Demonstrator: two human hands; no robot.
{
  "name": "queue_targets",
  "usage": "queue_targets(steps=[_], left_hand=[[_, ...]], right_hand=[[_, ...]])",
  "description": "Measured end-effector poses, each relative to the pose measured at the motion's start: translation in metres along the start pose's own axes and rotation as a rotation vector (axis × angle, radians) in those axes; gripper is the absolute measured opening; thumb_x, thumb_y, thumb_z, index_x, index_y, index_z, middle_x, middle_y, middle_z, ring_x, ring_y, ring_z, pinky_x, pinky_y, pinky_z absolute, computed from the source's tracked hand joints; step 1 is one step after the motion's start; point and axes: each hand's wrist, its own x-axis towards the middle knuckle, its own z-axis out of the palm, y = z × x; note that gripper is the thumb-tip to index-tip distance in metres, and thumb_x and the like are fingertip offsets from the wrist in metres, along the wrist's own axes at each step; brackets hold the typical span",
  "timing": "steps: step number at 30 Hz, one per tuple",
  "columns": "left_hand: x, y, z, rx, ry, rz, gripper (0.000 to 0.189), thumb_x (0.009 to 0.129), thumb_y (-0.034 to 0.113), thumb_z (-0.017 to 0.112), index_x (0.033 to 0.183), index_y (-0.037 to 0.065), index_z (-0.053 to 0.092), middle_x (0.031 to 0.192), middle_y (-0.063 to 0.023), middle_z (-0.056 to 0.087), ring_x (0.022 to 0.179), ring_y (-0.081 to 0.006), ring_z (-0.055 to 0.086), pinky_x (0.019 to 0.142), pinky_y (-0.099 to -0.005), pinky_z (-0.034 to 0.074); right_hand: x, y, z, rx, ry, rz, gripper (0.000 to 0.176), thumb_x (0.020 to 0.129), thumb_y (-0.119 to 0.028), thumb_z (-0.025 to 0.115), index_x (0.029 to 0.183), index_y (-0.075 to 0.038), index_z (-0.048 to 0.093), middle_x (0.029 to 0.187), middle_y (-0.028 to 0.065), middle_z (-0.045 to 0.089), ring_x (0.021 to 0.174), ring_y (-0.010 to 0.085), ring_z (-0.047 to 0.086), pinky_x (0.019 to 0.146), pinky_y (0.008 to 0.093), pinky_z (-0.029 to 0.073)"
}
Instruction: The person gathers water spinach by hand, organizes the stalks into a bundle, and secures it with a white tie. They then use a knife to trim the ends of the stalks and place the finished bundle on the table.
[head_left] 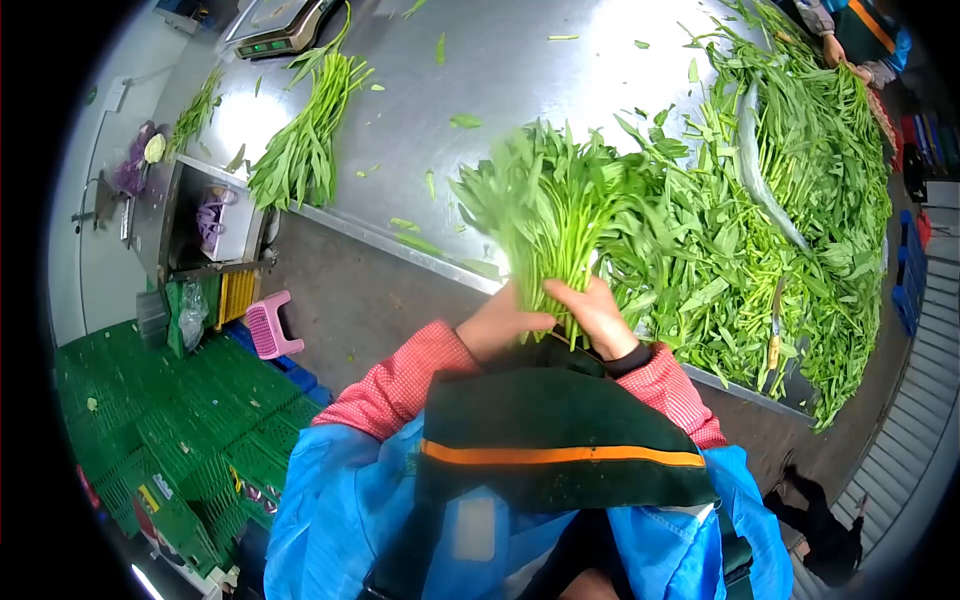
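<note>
The left hand (503, 323) and right hand (598, 317) both grip the stems of a leafy bunch (548, 205) at the near edge of the metal desk (420, 130). Right of it spreads a big pile of greens (700, 285), with a knife (775, 335) on its near part. Another bundle (312, 140) lies left, near a scale (278, 32) at the far left.

Left hand (498, 325) and right hand (603, 320) around a green bunch (562, 215), leafy heap (715, 265) alongside, knife (774, 350) on heap, steel table (480, 75), scale (280, 42)

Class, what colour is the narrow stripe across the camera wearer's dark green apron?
The narrow stripe is orange; it shows best in the head view.
</note>
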Motion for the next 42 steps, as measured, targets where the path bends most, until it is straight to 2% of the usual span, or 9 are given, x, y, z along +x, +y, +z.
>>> queue_targets(steps=[2,6,7,11,16,23,27,31,42], left_hand=[[-0.005,-0.003,-0.007,-0.281,-0.039,-0.06,0.049,0.085,0.002,0.059,0.132,0.004,0.044,0.118,-0.0092,0.06,0.102,-0.0181,0.06,0.087,-0.0321,0.048],[-0.013,0.005,-0.012,-0.52,-0.069,-0.18,0.047,0.087,0.004,0.057,0.132,0.004,0.045,0.119,-0.0117,0.06,0.105,-0.0211,0.061,0.09,-0.0352,0.049],[-0.011,0.003,-0.012,-0.479,-0.046,-0.187,0.045,0.087,0.005,0.058,0.13,0.004,0.047,0.117,-0.0111,0.061,0.103,-0.0203,0.061,0.088,-0.0342,0.049],[-0.006,-0.009,-0.01,-0.036,0.0,-0.114,0.039,0.086,0.009,0.061,0.124,0.004,0.052,0.108,-0.0081,0.063,0.094,-0.0168,0.061,0.08,-0.0302,0.048],[-0.007,0.007,0.005,0.101,-0.026,-0.041,0.032,0.085,0.011,0.064,0.116,0.004,0.057,0.097,-0.0039,0.062,0.083,-0.0135,0.058,0.074,-0.0276,0.046],[-0.01,0.01,0.005,-0.147,0.068,-0.112,0.026,0.085,0.01,0.063,0.109,0.003,0.059,0.09,-0.0021,0.061,0.078,-0.0121,0.056,0.072,-0.0263,0.046],[-0.001,0.009,0.011,0.087,0.02,-0.092,0.02,0.084,0.01,0.063,0.103,0.004,0.06,0.088,-0.0015,0.06,0.075,-0.0113,0.055,0.069,-0.0257,0.044],[-0.005,0.015,0.013,0.068,-0.012,-0.086,0.019,0.085,0.016,0.063,0.101,0.006,0.06,0.086,-0.0014,0.06,0.072,-0.0106,0.053,0.067,-0.0253,0.043],[0.006,0.001,0.011,0.008,-0.025,-0.148,0.014,0.087,0.016,0.061,0.097,0.006,0.061,0.082,-0.0014,0.06,0.069,-0.0112,0.053,0.063,-0.0249,0.043]], right_hand=[[0.001,0.004,-0.021,0.191,-0.008,0.092,0.028,0.088,-0.022,0.06,0.106,0.0,0.062,0.095,0.0058,0.066,0.084,0.0159,0.061,0.08,0.0293,0.048],[-0.012,-0.003,-0.035,0.666,-0.053,0.277,0.043,0.09,-0.033,0.049,0.114,0.002,0.057,0.105,0.016,0.066,0.09,0.028,0.064,0.088,0.039,0.05],[-0.005,0.016,-0.041,0.772,-0.172,0.311,0.044,0.091,-0.034,0.046,0.115,0.001,0.056,0.107,0.0169,0.065,0.093,0.0302,0.064,0.089,0.0409,0.05],[-0.029,-0.023,-0.009,0.561,0.103,0.209,0.045,0.092,-0.034,0.053,0.122,0.0,0.052,0.112,0.0144,0.063,0.103,0.0257,0.061,0.096,0.0375,0.045],[-0.017,0.002,-0.013,0.026,-0.092,0.036,0.037,0.089,-0.023,0.059,0.116,0.002,0.056,0.108,0.0122,0.065,0.096,0.0204,0.062,0.089,0.0322,0.048],[-0.027,-0.004,-0.03,0.524,-0.101,0.18,0.024,0.086,-0.011,0.059,0.108,0.0,0.057,0.089,0.009,0.065,0.076,0.0178,0.063,0.072,0.0301,0.052],[-0.014,0.005,-0.015,0.208,-0.158,0.096,0.033,0.085,-0.007,0.064,0.117,-0.002,0.056,0.097,0.0062,0.064,0.079,0.0137,0.062,0.068,0.0262,0.05],[-0.015,-0.005,-0.017,0.078,-0.073,0.031,0.019,0.081,0.001,0.058,0.1,-0.001,0.061,0.087,0.0048,0.064,0.076,0.0134,0.06,0.073,0.028,0.048],[-0.018,-0.01,-0.019,0.176,-0.182,0.074,0.015,0.083,0.0,0.058,0.097,0.0,0.06,0.084,0.0091,0.065,0.07,0.0182,0.062,0.067,0.0284,0.05]])
